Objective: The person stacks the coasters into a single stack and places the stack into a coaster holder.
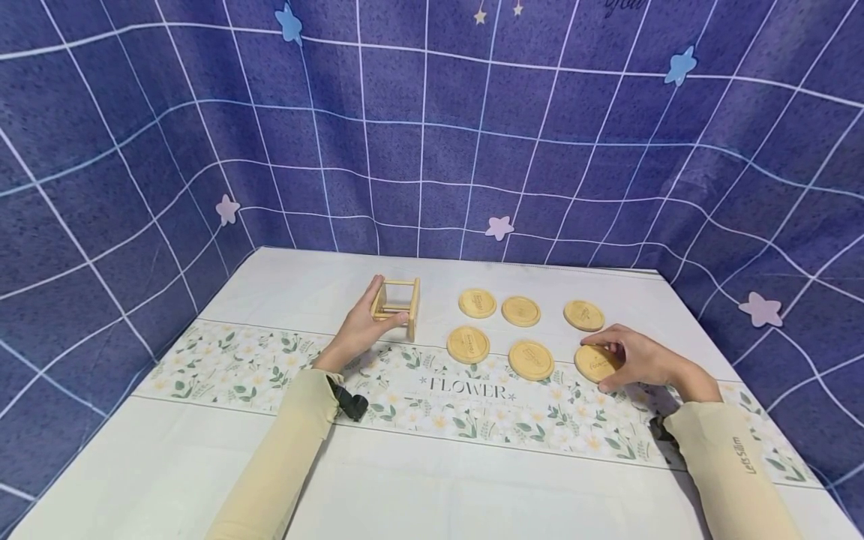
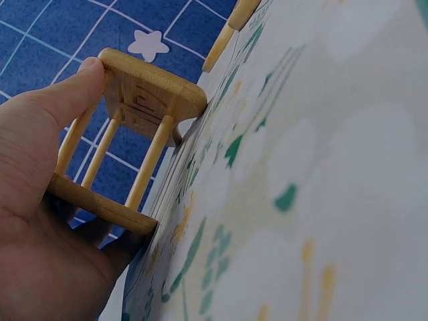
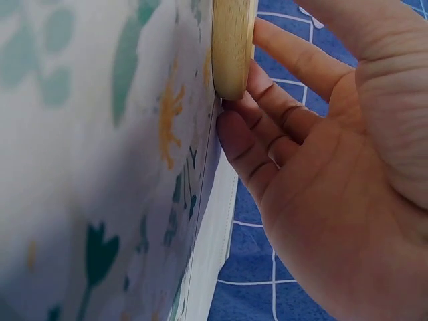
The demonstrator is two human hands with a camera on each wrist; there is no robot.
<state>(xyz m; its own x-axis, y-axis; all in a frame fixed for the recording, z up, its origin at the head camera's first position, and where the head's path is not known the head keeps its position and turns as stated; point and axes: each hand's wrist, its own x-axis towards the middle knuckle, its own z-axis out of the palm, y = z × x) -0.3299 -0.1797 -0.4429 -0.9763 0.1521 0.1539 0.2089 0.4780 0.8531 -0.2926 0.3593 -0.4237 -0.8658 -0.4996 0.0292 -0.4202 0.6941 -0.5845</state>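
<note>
Pale wood makes up the small rack (image 1: 414, 304), two end panels joined by thin rods, which stands on the white tablecloth (image 1: 405, 480) by the far edge of a printed floral band (image 1: 236, 367). The person's left hand (image 1: 360, 328) holds it from its left side, thumb against the right-hand panel and fingers behind the left-hand one, so the grip spans the rack's whole length. The left wrist view shows a cut-out pattern in one panel.

To the right of the rack lie six round wooden discs with dark lettering or marks on top, in two loose rows. In the far row, one disc (image 1: 477, 303) is nearest the rack, a second (image 1: 520, 311) sits just beyond it, and a third (image 1: 584, 316) is well apart from the rack. In the near row, a disc (image 1: 468, 344) and its neighbour (image 1: 531, 360) come first; the near-row disc farthest from the rack (image 1: 598, 364) is in the person's right hand (image 1: 637, 358), its thumb and fingers curved narrowly about the rim. Whether that disc is raised at all, I cannot tell.

Nearer the person than the rack, and to its right, the band reads "FLOWER". Behind the rack hangs a blue gridded curtain (image 1: 391, 142) with stars.
</note>
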